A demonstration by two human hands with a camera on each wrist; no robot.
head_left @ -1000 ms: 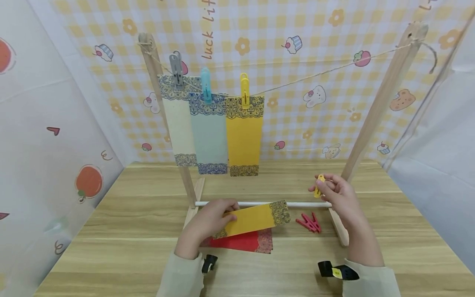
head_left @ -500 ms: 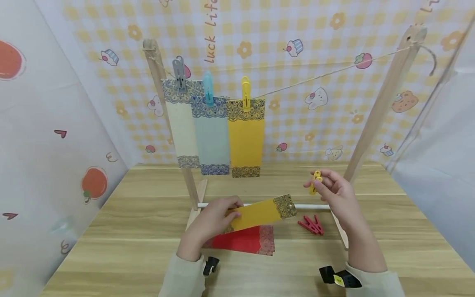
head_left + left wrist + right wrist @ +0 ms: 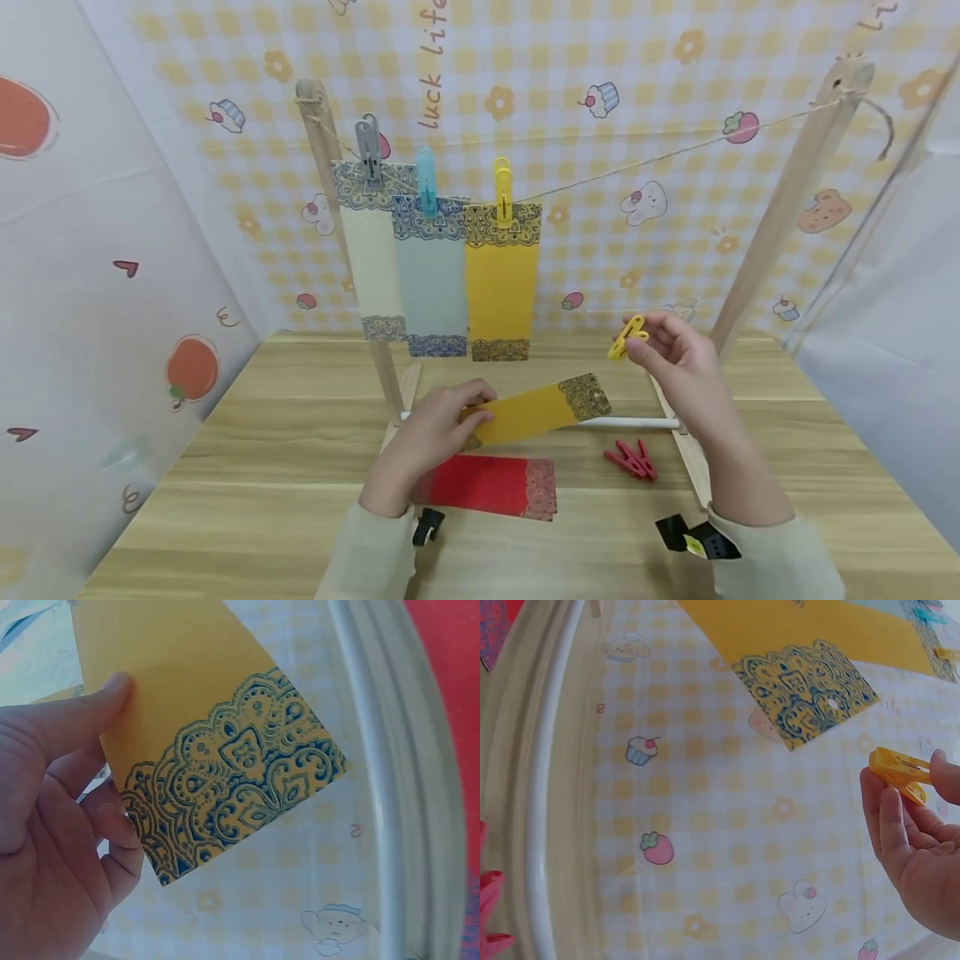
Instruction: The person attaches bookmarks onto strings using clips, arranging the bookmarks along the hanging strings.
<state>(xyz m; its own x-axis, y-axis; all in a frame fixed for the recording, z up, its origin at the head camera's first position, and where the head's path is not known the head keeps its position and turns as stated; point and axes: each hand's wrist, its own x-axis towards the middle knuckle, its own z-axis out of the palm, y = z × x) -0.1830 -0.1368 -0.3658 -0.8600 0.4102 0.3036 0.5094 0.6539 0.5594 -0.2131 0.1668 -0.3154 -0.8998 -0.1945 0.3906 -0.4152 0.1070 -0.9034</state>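
Writing (image 3: pixel 430 71) that reads "luck life" is printed sideways on the checked cloth (image 3: pixel 600 275). Three long cards (image 3: pixel 431 287) with lacy ends, one cream, one pale blue and one yellow, are held on thin string (image 3: pixel 652 160) by three clips (image 3: pixel 427 179). One loose yellow card (image 3: pixel 525 415) is pinched by thumb and fingers of the left hand (image 3: pixel 442 425), above the wood-grained worktop (image 3: pixel 247 467). One loose yellow clip (image 3: pixel 627 337) is pinched by the right hand (image 3: pixel 686 367), apart from that card. Below, a red card (image 3: pixel 480 483) and bunched red clips (image 3: pixel 632 460) are seen.
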